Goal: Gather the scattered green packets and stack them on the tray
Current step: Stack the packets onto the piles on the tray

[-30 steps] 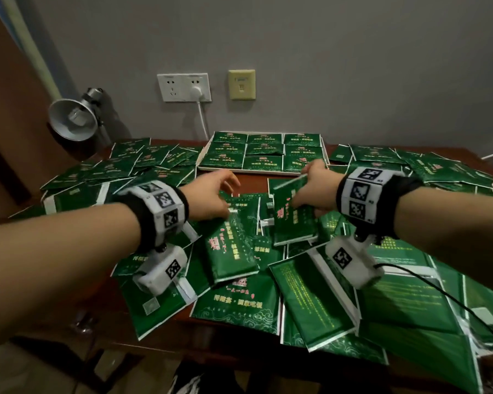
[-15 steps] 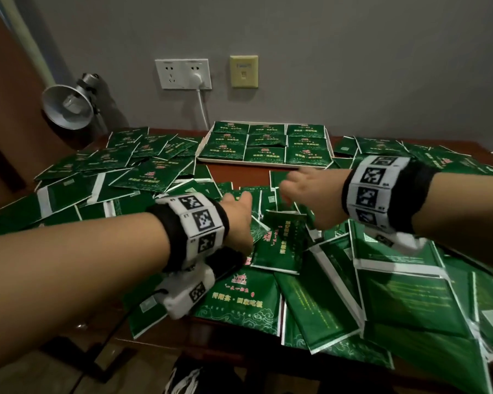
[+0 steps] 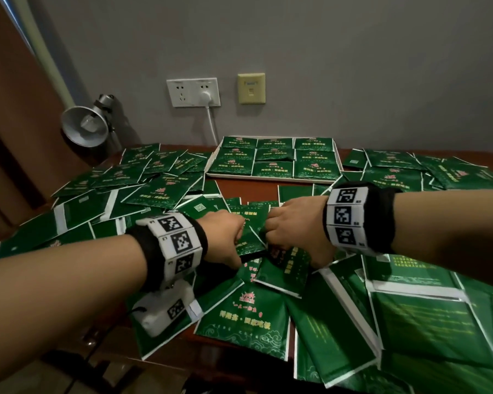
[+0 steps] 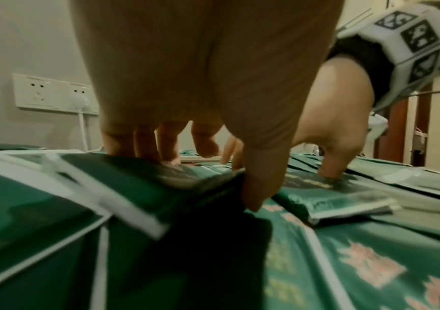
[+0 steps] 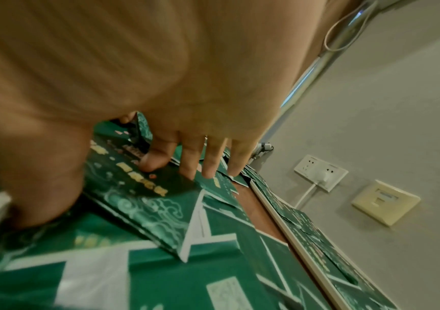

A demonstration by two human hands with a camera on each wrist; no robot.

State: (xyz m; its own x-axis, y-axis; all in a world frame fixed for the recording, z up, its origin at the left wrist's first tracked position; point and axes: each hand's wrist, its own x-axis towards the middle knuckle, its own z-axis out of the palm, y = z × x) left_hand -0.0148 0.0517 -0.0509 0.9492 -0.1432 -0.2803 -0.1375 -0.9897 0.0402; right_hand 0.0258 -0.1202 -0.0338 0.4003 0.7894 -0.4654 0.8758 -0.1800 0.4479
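Green packets lie scattered over the brown table (image 3: 246,189). A white tray (image 3: 268,180) at the back holds rows of packets. My two hands are close together over the middle pile, knuckles up and fingers curled down. The left hand (image 3: 239,234) grips a dark green packet (image 4: 134,188), its thumb (image 4: 253,188) at the near edge and the fingers on the far side. The right hand (image 3: 268,231) spans another packet (image 5: 139,199) with the thumb on one side and bent fingertips (image 5: 187,165) on the other. What lies under both palms is hidden.
A metal clamp lamp (image 3: 84,129) stands at the back left. A wall socket (image 3: 192,92) with a white plug and cord hangs behind the tray. Packets overhang the table's front edge (image 3: 239,345). The tray rim (image 5: 293,230) runs just beyond my right fingers.
Both hands have drawn back from near the tray, dropped onto the middle pile and come together. The packet that the right hand held upright is no longer raised.
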